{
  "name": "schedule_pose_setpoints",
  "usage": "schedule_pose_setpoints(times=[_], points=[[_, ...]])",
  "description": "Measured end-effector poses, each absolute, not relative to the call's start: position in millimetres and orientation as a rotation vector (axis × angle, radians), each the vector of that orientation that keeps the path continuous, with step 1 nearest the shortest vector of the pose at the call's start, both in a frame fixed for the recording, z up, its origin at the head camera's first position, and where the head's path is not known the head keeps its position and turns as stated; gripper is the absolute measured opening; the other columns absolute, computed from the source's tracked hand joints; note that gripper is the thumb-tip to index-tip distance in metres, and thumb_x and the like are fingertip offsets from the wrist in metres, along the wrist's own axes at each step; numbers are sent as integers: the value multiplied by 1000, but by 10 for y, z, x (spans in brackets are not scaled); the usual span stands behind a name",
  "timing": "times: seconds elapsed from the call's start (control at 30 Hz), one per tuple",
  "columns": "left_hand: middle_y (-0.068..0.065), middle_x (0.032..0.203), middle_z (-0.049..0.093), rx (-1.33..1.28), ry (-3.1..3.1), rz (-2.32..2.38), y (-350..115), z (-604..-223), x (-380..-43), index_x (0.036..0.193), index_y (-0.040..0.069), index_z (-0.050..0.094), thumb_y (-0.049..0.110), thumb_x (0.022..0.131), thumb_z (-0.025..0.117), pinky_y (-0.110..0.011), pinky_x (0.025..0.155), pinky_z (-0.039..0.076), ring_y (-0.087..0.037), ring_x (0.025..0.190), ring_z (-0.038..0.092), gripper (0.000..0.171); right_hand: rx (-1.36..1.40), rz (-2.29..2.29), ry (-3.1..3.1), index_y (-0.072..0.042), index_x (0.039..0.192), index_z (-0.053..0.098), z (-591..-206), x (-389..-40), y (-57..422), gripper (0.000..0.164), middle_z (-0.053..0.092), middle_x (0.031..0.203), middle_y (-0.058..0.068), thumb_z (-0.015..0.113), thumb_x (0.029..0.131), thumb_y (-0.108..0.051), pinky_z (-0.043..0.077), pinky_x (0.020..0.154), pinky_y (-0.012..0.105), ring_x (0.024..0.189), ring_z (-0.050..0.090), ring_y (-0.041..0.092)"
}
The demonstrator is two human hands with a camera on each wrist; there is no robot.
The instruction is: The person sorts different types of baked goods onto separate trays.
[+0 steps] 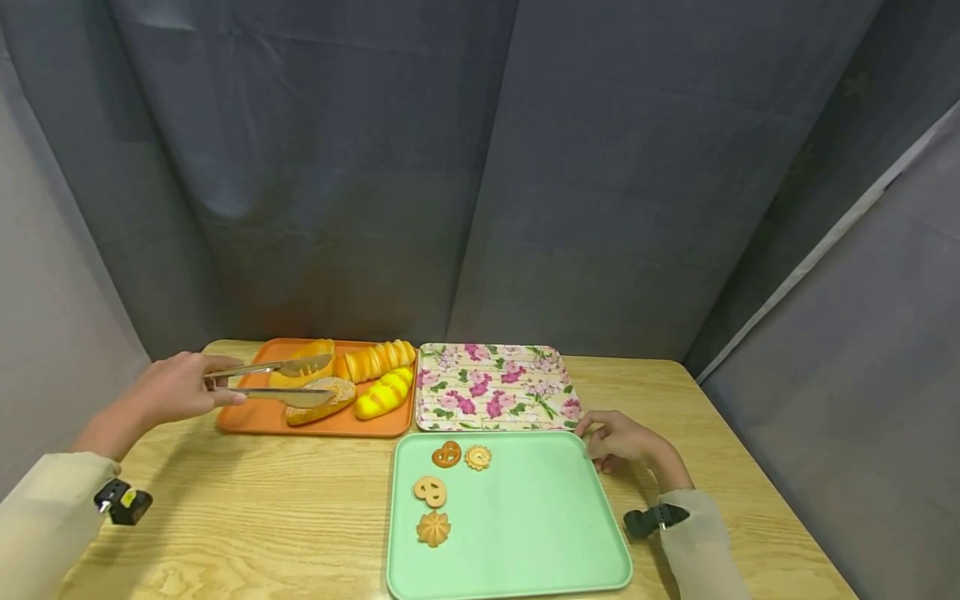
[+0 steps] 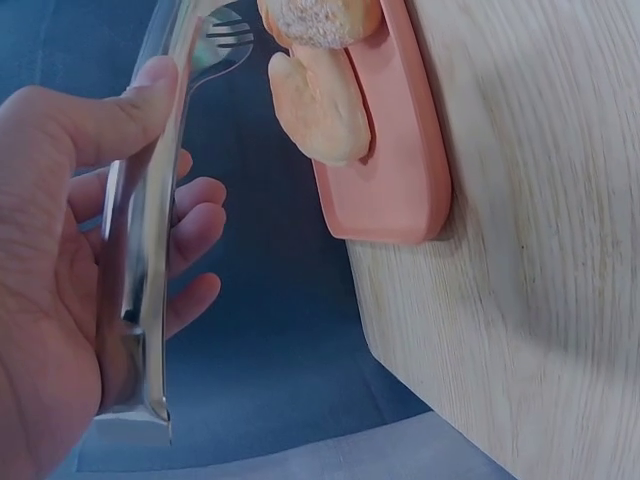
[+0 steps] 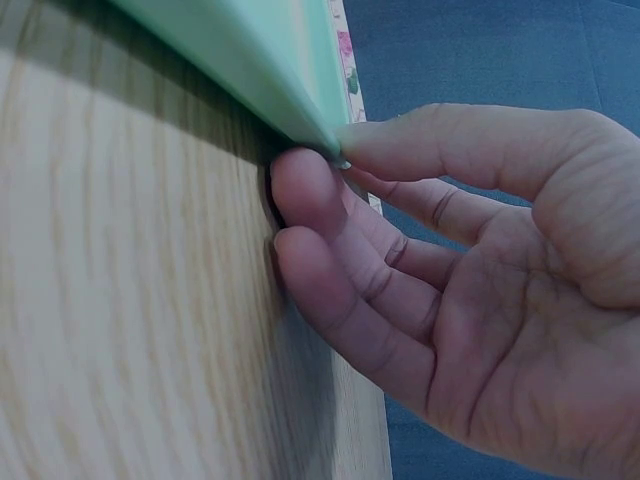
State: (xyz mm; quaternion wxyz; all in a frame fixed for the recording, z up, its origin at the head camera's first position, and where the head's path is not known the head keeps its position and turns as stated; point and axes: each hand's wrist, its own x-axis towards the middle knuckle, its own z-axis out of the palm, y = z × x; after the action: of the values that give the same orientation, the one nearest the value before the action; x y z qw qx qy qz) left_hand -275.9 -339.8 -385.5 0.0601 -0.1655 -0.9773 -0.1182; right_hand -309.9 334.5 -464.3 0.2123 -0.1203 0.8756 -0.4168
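I've got the L hand (image 1: 176, 387) w/ its fingers curled round the tongs (image 1: 264, 367), arms spread over the dusted bread (image 1: 324, 410) and the loaf behind it (image 1: 288, 382) on the orange tray (image 1: 251, 422) — tip contact, can't tell. R hand (image 1: 626, 442) fingers pinch the green tray (image 1: 525, 517) at its far R corner. Tongs look light, springy, prob. slick; best gripped mid-arm. Bread seems light, soft: squeeze gently across its middle. Tongs' long axis runs approx. L to R, tips pointing R; dusted bread's slants toward far R.

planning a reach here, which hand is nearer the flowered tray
Right. The right hand is by the near right corner of the flowered tray; the left hand is farther, by the left end of the orange tray.
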Motion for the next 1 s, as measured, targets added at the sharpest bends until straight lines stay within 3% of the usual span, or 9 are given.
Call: schedule_pose_setpoints(times=[0.57, 1.0], points=[[6, 74, 53, -619, -2830, -412, -2822, -3793, -2736, 127, 5, 69, 39, 92, 75, -29, 60, 35, -9, 62, 43, 49, -338, -1147, 2438, 1, 119, 59, -4644, -3097, 3348, 31, 68, 78, 14, 65, 89, -2, 53, 59, 34, 63, 63, 21], [12, 71, 48, -813, -2705, -364, -2166, -3917, -2711, 118, 14, 73, 48, 88, 76, -24, 56, 33, -3, 61, 40, 45, -352, -1160, 2431, 2, 120, 58, -4653, -3095, 3359, 32, 68, 78, 17, 64, 89, -2, 52, 59, 34, 63, 63, 21]])
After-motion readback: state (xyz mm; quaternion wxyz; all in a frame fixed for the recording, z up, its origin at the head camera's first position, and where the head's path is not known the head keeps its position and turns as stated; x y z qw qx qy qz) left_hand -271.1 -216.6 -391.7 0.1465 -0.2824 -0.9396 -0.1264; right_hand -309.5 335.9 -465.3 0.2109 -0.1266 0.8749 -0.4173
